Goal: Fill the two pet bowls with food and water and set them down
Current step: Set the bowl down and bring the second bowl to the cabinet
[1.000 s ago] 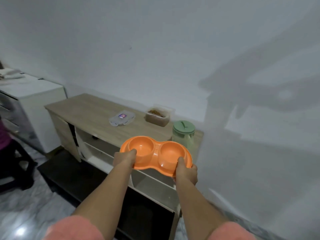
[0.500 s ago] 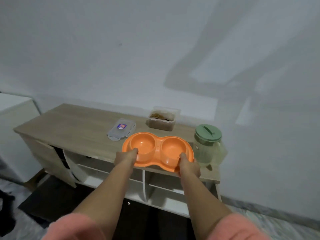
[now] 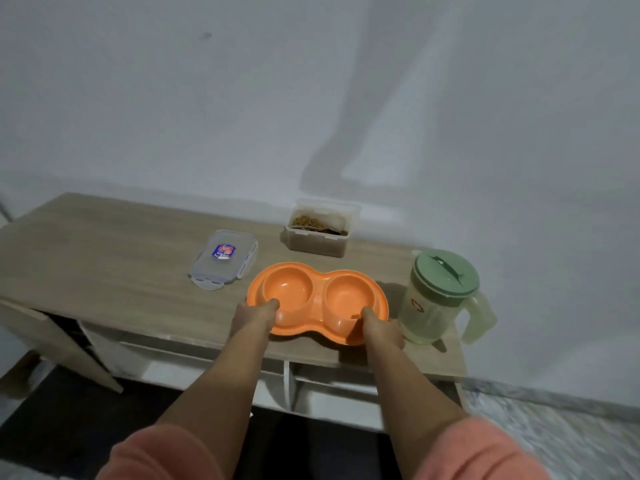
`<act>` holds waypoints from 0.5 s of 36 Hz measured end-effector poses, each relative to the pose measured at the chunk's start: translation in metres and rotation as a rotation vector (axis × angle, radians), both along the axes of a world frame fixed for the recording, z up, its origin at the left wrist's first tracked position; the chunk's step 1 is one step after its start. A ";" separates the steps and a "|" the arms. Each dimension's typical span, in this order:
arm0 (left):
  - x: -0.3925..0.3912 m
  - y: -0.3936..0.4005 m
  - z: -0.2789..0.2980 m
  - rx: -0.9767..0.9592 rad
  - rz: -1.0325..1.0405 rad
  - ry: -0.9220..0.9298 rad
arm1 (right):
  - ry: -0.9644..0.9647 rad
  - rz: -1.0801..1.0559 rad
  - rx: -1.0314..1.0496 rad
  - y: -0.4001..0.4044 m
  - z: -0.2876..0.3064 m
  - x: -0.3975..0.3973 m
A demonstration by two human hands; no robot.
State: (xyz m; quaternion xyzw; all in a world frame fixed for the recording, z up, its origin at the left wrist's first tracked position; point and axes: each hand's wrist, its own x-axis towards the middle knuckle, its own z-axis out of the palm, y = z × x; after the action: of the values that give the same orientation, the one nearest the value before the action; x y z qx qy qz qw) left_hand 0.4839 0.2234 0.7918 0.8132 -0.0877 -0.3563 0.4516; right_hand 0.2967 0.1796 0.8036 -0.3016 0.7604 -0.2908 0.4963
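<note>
An orange double pet bowl (image 3: pixel 317 299) with two empty wells sits low over or on the wooden cabinet top (image 3: pixel 104 268). My left hand (image 3: pixel 254 315) grips its near left rim, thumb inside the left well. My right hand (image 3: pixel 379 329) grips the near right rim, thumb over the edge. An open clear tub of brown pet food (image 3: pixel 318 232) stands behind the bowl by the wall. A clear water jug with a green lid (image 3: pixel 441 296) stands just right of the bowl.
The tub's clear lid with a blue sticker (image 3: pixel 225 258) lies left of the bowl. The cabinet's right edge (image 3: pixel 462 362) is close beyond the jug. Open shelves (image 3: pixel 221 372) and a swung-out door (image 3: pixel 52 344) are below. The wall rises straight behind.
I have stepped closer and lowered the bowl from mid-air in front of the cabinet down onto or just over its top, both hands keeping their grip.
</note>
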 end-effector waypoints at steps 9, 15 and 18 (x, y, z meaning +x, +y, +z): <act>0.014 -0.013 -0.032 0.087 -0.020 0.022 | 0.107 0.053 0.047 -0.019 -0.025 0.012; 0.020 -0.015 -0.041 0.136 -0.064 -0.020 | 0.152 0.064 0.062 -0.019 -0.031 0.018; 0.021 -0.017 -0.044 0.180 -0.094 -0.062 | 0.185 0.056 0.072 -0.019 -0.035 0.020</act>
State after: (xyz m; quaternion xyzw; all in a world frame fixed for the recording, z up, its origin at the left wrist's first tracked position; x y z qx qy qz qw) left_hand 0.5048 0.2064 0.7476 0.8561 -0.1073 -0.3585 0.3565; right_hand 0.3169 0.1604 0.7684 -0.3303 0.8041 -0.2202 0.4425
